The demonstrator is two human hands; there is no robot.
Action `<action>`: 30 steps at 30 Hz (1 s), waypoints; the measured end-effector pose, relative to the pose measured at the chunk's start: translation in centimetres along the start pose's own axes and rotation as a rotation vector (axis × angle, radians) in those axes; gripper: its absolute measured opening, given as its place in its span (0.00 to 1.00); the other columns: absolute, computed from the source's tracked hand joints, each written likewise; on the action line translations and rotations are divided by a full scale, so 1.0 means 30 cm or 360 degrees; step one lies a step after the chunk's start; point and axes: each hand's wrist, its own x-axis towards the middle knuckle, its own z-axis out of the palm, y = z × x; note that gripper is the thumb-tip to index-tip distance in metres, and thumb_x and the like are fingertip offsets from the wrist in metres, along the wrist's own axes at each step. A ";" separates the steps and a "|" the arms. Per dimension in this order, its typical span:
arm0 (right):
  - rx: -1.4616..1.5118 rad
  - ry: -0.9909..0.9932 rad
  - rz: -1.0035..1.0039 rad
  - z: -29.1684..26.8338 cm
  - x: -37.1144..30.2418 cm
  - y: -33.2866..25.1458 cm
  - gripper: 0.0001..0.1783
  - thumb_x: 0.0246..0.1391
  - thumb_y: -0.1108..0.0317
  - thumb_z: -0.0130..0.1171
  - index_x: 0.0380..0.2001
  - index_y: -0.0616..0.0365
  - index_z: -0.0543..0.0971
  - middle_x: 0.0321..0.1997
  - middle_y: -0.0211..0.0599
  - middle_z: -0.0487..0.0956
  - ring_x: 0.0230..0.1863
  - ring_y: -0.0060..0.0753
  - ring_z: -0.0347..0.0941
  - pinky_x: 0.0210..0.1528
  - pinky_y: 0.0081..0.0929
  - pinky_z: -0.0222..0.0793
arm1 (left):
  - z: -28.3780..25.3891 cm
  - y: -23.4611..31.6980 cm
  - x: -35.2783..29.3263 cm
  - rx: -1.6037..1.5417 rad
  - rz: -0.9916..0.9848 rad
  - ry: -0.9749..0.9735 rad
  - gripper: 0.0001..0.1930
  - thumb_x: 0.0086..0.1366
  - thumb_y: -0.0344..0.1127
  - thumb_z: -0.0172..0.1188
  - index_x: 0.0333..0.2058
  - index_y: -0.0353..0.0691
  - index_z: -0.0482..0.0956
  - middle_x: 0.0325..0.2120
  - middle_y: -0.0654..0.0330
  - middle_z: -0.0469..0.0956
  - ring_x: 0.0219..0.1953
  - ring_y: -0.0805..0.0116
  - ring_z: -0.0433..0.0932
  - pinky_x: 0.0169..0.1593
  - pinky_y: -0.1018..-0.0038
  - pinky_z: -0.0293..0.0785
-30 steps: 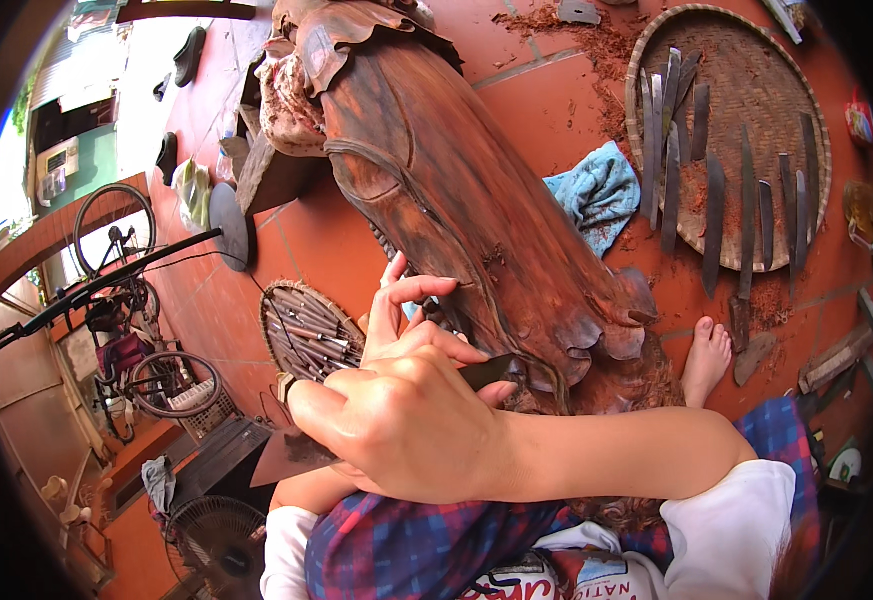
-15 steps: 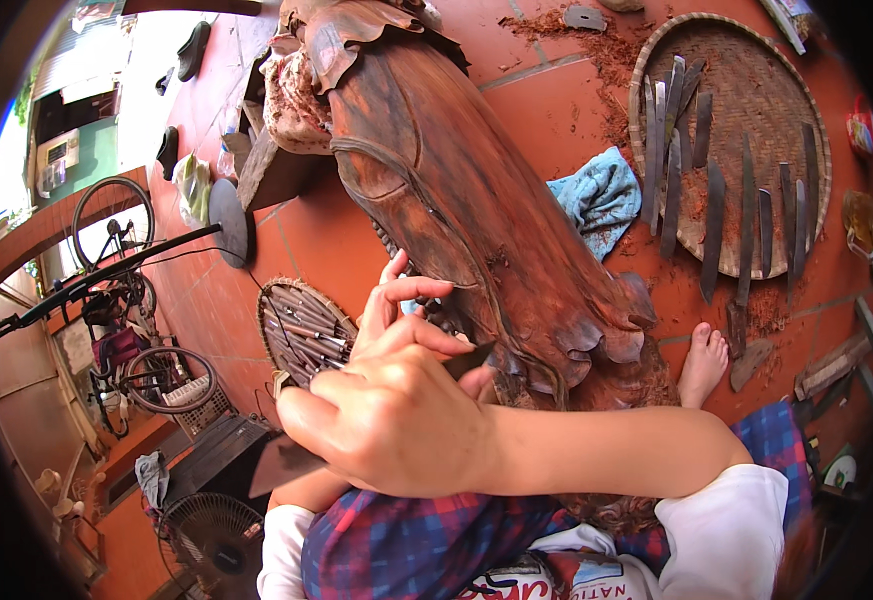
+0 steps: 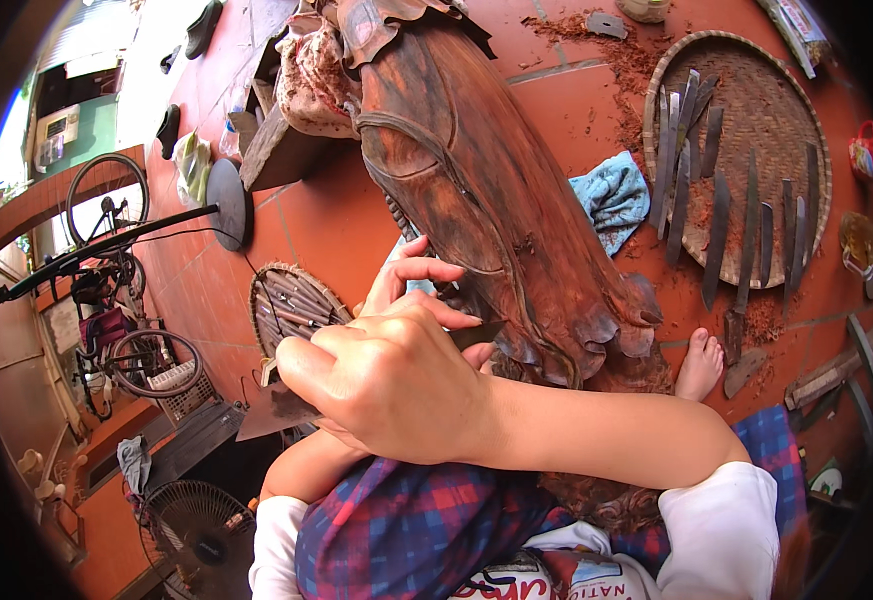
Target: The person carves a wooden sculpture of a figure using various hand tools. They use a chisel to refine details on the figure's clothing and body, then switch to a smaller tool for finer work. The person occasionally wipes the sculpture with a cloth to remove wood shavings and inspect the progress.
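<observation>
Left of the carved wooden figure, which slants lengthwise down rightward, the left hand is nearer, fingers parted, any hold unclear, while the right hand clasps a dark blade.

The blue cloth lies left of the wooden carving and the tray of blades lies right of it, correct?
Not quite: the head view shows the blue cloth right of the wooden carving. The tray of blades is on the right.

Woodcarving workshop, carved wood, flat blades, reddish shavings
</observation>
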 end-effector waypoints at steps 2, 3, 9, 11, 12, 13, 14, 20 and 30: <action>-0.0023 -0.0051 -0.0076 0.004 -0.002 -0.016 0.08 0.42 0.70 0.57 0.22 0.58 0.67 0.16 0.36 0.69 0.18 0.36 0.74 0.21 0.34 0.67 | 0.018 0.016 -0.007 -0.0144 0.0050 0.0148 0.17 0.42 0.40 0.79 0.26 0.43 0.79 0.48 0.55 0.72 0.62 0.52 0.63 0.65 0.47 0.56; -0.0011 -0.0028 -0.0033 -0.013 -0.022 -0.035 0.07 0.42 0.71 0.56 0.23 0.57 0.68 0.16 0.36 0.69 0.18 0.36 0.74 0.21 0.33 0.67 | 0.035 0.027 -0.004 -0.0185 0.0181 0.0222 0.16 0.41 0.40 0.78 0.26 0.43 0.80 0.41 0.53 0.77 0.55 0.57 0.71 0.68 0.43 0.50; -0.0189 -0.0081 -0.0102 0.033 -0.011 -0.014 0.07 0.43 0.69 0.56 0.22 0.57 0.68 0.16 0.33 0.68 0.18 0.32 0.74 0.20 0.30 0.68 | 0.027 0.023 -0.012 -0.0182 0.0047 0.0278 0.13 0.44 0.34 0.76 0.27 0.42 0.81 0.46 0.56 0.75 0.60 0.48 0.68 0.65 0.43 0.56; -0.0202 -0.0091 -0.0149 0.033 -0.032 -0.060 0.08 0.41 0.69 0.57 0.21 0.56 0.68 0.16 0.31 0.66 0.18 0.29 0.73 0.20 0.28 0.68 | -0.001 0.051 -0.025 -0.0197 0.0168 0.0154 0.11 0.45 0.31 0.75 0.26 0.41 0.80 0.45 0.55 0.76 0.59 0.49 0.70 0.66 0.41 0.55; -0.0287 -0.0147 -0.0139 0.021 -0.046 -0.082 0.08 0.41 0.68 0.57 0.20 0.56 0.68 0.17 0.30 0.65 0.18 0.28 0.72 0.20 0.27 0.68 | -0.001 0.053 -0.026 -0.0191 0.0238 0.0145 0.10 0.44 0.30 0.74 0.25 0.41 0.80 0.45 0.54 0.77 0.59 0.48 0.70 0.67 0.40 0.53; -0.0364 -0.0187 -0.0143 0.009 -0.051 -0.098 0.08 0.40 0.67 0.58 0.19 0.55 0.68 0.17 0.30 0.65 0.19 0.27 0.72 0.21 0.26 0.68 | -0.002 0.054 -0.025 -0.0186 0.0308 0.0135 0.10 0.44 0.28 0.73 0.25 0.41 0.80 0.45 0.53 0.77 0.59 0.48 0.70 0.68 0.39 0.51; -0.0295 -0.0171 -0.0194 0.012 -0.052 -0.096 0.09 0.40 0.67 0.58 0.18 0.55 0.68 0.17 0.30 0.65 0.19 0.27 0.72 0.22 0.26 0.68 | -0.002 0.056 -0.027 -0.0183 0.0374 0.0129 0.09 0.44 0.27 0.73 0.24 0.40 0.81 0.46 0.52 0.78 0.59 0.48 0.71 0.68 0.38 0.49; -0.0237 -0.0329 -0.0051 0.034 -0.062 -0.076 0.15 0.47 0.59 0.62 0.21 0.56 0.70 0.17 0.32 0.67 0.20 0.31 0.74 0.25 0.30 0.67 | 0.012 -0.028 -0.045 -0.0382 0.0357 0.0081 0.11 0.44 0.33 0.77 0.25 0.45 0.82 0.62 0.42 0.66 0.72 0.45 0.49 0.70 0.38 0.41; -0.0210 -0.0444 0.0156 0.063 -0.024 0.003 0.22 0.50 0.52 0.67 0.26 0.59 0.72 0.18 0.41 0.74 0.22 0.42 0.77 0.25 0.37 0.70 | 0.064 -0.094 -0.030 -0.0486 0.0139 0.0165 0.14 0.43 0.42 0.80 0.24 0.47 0.83 0.68 0.50 0.57 0.73 0.44 0.42 0.68 0.42 0.46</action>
